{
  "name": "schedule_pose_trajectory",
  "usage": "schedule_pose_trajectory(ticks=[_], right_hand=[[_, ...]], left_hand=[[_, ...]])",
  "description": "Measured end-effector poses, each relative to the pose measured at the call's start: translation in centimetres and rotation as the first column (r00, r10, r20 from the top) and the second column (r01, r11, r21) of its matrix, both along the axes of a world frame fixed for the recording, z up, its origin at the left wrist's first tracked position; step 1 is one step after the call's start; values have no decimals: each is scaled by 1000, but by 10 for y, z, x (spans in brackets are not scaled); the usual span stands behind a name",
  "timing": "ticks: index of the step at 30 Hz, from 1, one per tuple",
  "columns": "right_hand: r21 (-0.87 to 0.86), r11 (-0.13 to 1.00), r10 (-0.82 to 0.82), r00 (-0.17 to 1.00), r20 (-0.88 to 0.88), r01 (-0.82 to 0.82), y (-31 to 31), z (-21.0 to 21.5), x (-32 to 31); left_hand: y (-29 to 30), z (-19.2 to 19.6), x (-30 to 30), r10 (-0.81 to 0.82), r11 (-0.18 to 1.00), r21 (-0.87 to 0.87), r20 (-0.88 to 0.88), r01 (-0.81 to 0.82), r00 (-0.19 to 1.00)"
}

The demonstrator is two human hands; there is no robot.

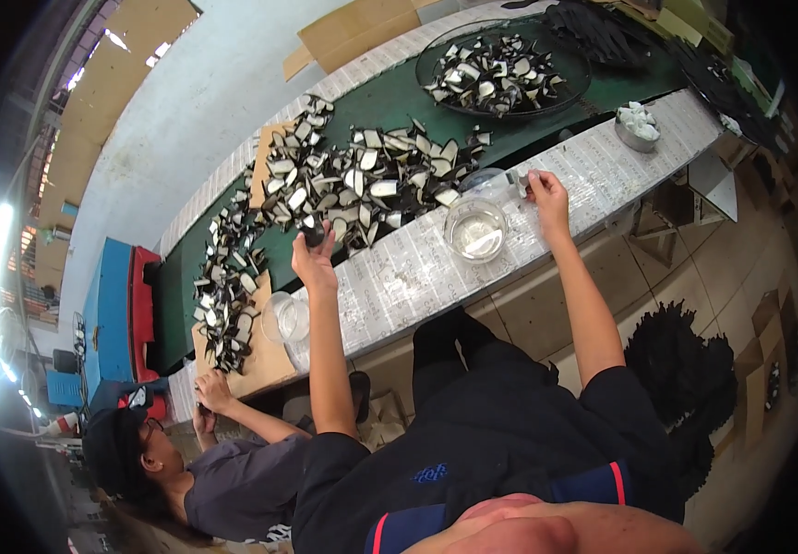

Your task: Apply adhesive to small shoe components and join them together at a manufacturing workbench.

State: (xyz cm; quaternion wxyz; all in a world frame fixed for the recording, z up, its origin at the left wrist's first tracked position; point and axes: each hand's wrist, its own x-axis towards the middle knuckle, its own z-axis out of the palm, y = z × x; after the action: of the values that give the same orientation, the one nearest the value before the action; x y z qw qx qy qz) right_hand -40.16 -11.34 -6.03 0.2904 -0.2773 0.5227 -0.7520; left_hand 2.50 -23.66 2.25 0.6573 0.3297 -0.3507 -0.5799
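My left hand (314, 258) is raised at the near edge of a heap of curved black pieces with white faces (371, 180). Its fingers close around one dark, rounded piece (313, 229) of what looks like the same kind. Farther right, my right hand (549, 200) pinches a small pale greyish thing (521, 182) over the white ledge. What that thing is cannot be made out. Between my hands, nearer the right one, a clear round bowl (475, 231) sits on the ledge with a shiny clear content. A clear lid or dish (482, 179) lies just behind it.
A green conveyor belt (376, 114) runs behind the plastic-covered ledge (394, 294). A wide black tray (431, 92) holds more pieces; a small tub (637, 138) holds white bits. At left are clear containers (286, 319), cardboard (265, 355) and a co-worker (233, 480) with both hands at the belt.
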Motion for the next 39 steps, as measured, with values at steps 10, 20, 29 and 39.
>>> schedule_pose_trajectory(ticks=[10,20,29,39], right_hand=[[-213,977,48,949,312,20,20,-7,-4],[98,926,377,890,-258,-364,170,95,167],[51,915,218,383,-898,-400,194,139,203],[59,896,211,308,-928,-440,194,136,209]], left_hand=[[201,-46,-1,-183,896,391,-111,212,977],[277,-12,-9,-339,861,348,-149,370,929],[273,9,-30,-394,852,306,-158,424,905],[278,16,-34,-402,855,299,-135,424,906]])
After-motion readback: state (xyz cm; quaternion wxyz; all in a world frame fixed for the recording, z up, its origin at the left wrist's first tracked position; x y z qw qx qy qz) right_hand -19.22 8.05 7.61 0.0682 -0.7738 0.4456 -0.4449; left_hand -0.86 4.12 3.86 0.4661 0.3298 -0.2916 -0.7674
